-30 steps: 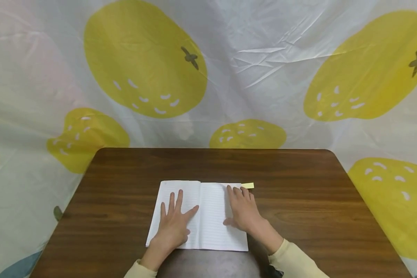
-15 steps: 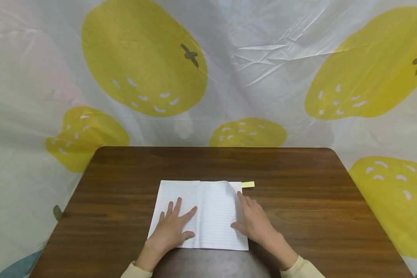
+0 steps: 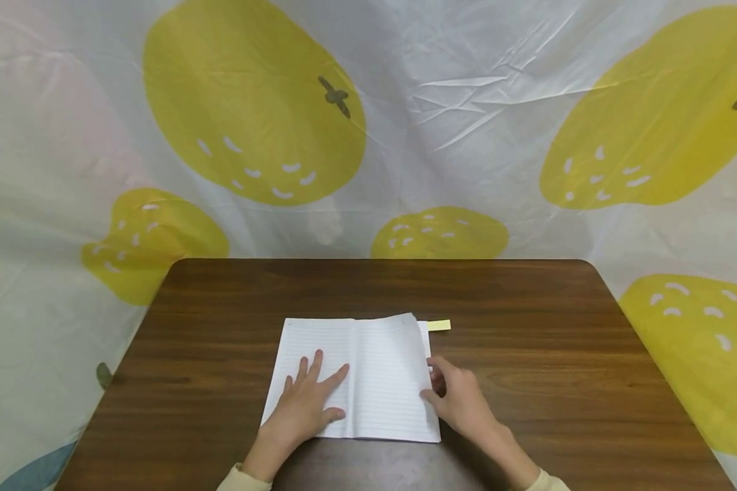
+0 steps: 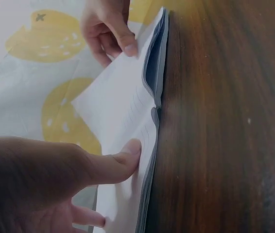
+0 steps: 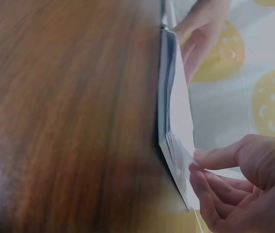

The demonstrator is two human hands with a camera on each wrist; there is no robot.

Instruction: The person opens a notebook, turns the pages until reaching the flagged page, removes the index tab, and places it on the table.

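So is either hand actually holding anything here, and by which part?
The right hand pinches the top right-hand page of the open notebook at its outer edge, lifting it. The left hand only lies flat on the left page.

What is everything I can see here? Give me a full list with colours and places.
notebook: one, white lined pages, lying open on the near middle of the table, top right page lifted at its edge.
sticky tab: one, yellow, jutting from the notebook's far right corner.
table: one, dark brown wood.
backdrop sheet: one, white with yellow fruit prints, behind and around the table.
sleeves: two, pale cream, at the near edge.
left hand: flat on the left page.
right hand: pinching the right page's edge.
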